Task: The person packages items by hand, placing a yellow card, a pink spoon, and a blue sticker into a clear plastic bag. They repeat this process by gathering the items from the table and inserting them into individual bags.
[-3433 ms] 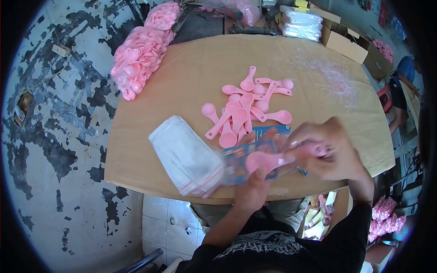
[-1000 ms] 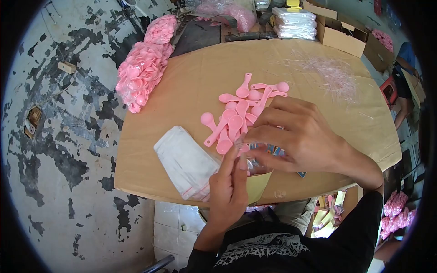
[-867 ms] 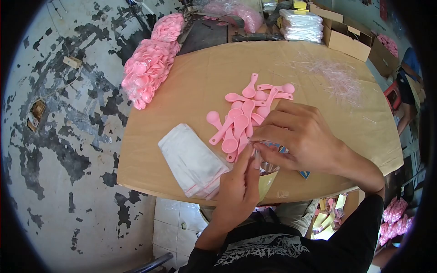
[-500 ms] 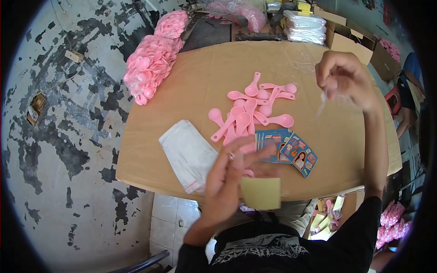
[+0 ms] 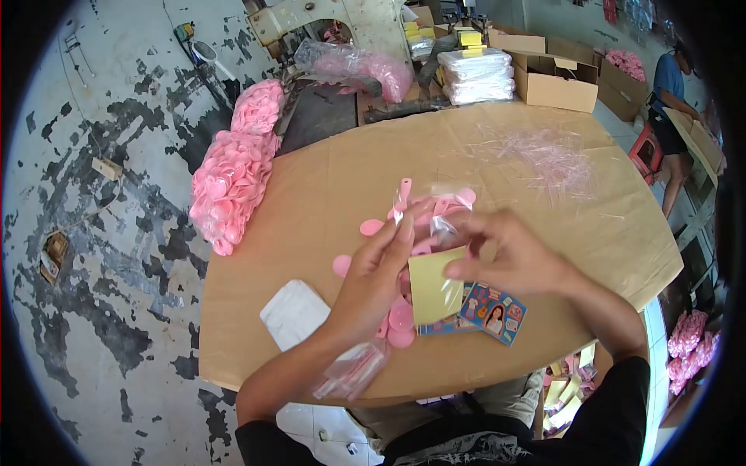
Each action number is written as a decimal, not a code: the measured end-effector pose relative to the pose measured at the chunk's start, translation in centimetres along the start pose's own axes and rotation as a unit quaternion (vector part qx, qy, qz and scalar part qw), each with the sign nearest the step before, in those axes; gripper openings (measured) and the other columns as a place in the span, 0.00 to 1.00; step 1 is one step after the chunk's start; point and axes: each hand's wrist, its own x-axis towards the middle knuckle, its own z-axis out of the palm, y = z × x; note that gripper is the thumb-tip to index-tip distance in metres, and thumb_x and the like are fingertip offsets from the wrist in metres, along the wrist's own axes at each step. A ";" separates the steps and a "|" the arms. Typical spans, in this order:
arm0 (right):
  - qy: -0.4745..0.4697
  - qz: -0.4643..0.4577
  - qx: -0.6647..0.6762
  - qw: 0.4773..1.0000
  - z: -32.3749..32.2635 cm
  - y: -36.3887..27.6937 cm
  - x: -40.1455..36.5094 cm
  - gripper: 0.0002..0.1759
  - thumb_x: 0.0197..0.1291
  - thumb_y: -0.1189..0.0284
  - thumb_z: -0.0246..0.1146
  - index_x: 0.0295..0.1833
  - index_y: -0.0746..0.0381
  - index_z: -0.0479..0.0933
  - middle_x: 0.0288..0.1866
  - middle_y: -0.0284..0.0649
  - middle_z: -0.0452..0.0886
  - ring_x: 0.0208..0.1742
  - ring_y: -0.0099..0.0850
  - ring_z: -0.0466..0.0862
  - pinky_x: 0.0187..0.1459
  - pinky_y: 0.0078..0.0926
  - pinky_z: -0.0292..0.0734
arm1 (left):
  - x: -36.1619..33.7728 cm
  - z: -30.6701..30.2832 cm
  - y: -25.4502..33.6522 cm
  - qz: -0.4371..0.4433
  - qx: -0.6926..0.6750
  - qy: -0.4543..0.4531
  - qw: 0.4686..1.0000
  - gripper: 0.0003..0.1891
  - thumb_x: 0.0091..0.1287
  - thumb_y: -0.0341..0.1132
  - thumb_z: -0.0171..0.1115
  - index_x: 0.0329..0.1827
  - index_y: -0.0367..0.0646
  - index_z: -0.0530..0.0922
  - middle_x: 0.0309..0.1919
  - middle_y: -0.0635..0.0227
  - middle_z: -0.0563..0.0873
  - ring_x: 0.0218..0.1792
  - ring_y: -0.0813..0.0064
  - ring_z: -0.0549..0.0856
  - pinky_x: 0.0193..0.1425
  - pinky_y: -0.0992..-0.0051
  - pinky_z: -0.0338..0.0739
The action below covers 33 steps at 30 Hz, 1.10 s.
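Over the brown-covered table, my left hand (image 5: 378, 268) pinches the edge of a clear plastic bag (image 5: 443, 227). Fingers closed on the same bag, my right hand (image 5: 497, 252) is just to the right. A yellow card (image 5: 435, 291) hangs upright below the bag, against my right thumb; whether it is inside the plastic I cannot tell. Pink spoons (image 5: 401, 314) lie in a pile beneath and behind my hands, partly hidden. Blue printed cards (image 5: 494, 313) lie right of the yellow card. A stack of white plastic bags (image 5: 295, 312) is left of my left forearm.
Bagged pink spoons (image 5: 233, 182) line the table's left edge. Thin plastic strips (image 5: 548, 159) are scattered at the back right. Behind the table are stacked clear packs (image 5: 475, 75) and cardboard boxes (image 5: 556, 84). Another person (image 5: 670, 101) sits at the far right.
My right hand has come down from the right to meet my left hand at the bag. The view has shifted, showing more of the area behind the table.
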 end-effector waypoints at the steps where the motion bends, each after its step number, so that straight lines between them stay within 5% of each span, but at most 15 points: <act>1: 0.007 0.008 0.022 1.000 1.2 -0.1 0.0 0.17 0.61 0.71 0.67 0.55 0.62 0.79 0.45 0.36 0.85 0.42 0.19 0.82 0.37 0.19 0.77 | -0.3 0.0 -0.2 -0.005 -0.011 0.010 1.000 0.25 0.80 0.42 0.39 0.75 0.39 0.57 0.66 0.56 0.71 0.63 0.67 0.76 0.63 0.66 0.77; 6: 0.028 0.093 0.152 0.984 2.1 2.3 -0.1 0.13 0.62 0.75 0.66 0.52 0.66 0.80 0.46 0.37 0.85 0.44 0.17 0.82 0.40 0.16 0.77 | -1.5 -0.7 -1.1 -0.064 0.006 0.025 0.998 0.22 0.79 0.42 0.44 0.71 0.43 0.67 0.54 0.67 0.80 0.51 0.81 0.81 0.55 0.77 0.78; 9: 0.013 0.068 0.194 0.979 2.0 2.7 0.0 0.12 0.63 0.76 0.66 0.51 0.67 0.81 0.45 0.38 0.85 0.44 0.19 0.82 0.43 0.18 0.77 | -1.4 -0.9 -1.0 -0.084 -0.014 0.045 0.995 0.21 0.78 0.41 0.48 0.69 0.42 0.70 0.52 0.67 0.82 0.48 0.81 0.82 0.53 0.77 0.79; 12: -0.007 0.080 0.171 0.982 1.2 2.2 0.3 0.11 0.64 0.74 0.65 0.50 0.66 0.82 0.43 0.36 0.86 0.42 0.18 0.82 0.43 0.17 0.77 | -1.5 -1.3 -1.4 -0.106 0.009 0.035 0.994 0.22 0.78 0.37 0.44 0.71 0.35 0.64 0.59 0.57 0.78 0.54 0.71 0.83 0.55 0.67 0.82; 20: 0.036 0.101 0.166 0.980 1.0 2.0 0.1 0.12 0.66 0.75 0.63 0.53 0.64 0.82 0.43 0.35 0.85 0.39 0.16 0.79 0.41 0.16 0.76 | -0.4 -3.5 -1.9 -0.034 0.102 -0.022 0.994 0.17 0.75 0.31 0.51 0.64 0.38 0.73 0.56 0.62 0.81 0.52 0.74 0.83 0.54 0.70 0.82; 23: 0.067 0.029 0.135 0.988 1.3 4.2 -0.1 0.13 0.63 0.80 0.61 0.52 0.63 0.83 0.39 0.35 0.85 0.38 0.16 0.78 0.39 0.16 0.75 | -0.1 -3.9 -2.1 0.008 0.148 -0.049 0.988 0.15 0.75 0.33 0.53 0.60 0.37 0.76 0.49 0.66 0.82 0.49 0.79 0.82 0.51 0.75 0.80; 29: -0.020 -0.216 -0.067 0.974 -0.3 4.7 0.3 0.15 0.54 0.84 0.62 0.45 0.58 0.87 0.29 0.37 0.84 0.32 0.25 0.79 0.39 0.25 0.74 | 0.1 -4.5 -2.4 0.029 0.121 -0.076 0.989 0.11 0.74 0.31 0.52 0.52 0.37 0.79 0.44 0.69 0.83 0.46 0.81 0.82 0.51 0.78 0.78; 33: -0.028 -0.247 -0.099 0.964 -0.4 4.7 0.3 0.17 0.49 0.84 0.62 0.43 0.58 0.87 0.30 0.36 0.84 0.33 0.31 0.80 0.43 0.31 0.75 | 0.1 -5.3 -2.2 0.030 0.195 -0.101 0.975 0.10 0.72 0.28 0.52 0.50 0.36 0.79 0.46 0.68 0.81 0.50 0.78 0.81 0.54 0.77 0.76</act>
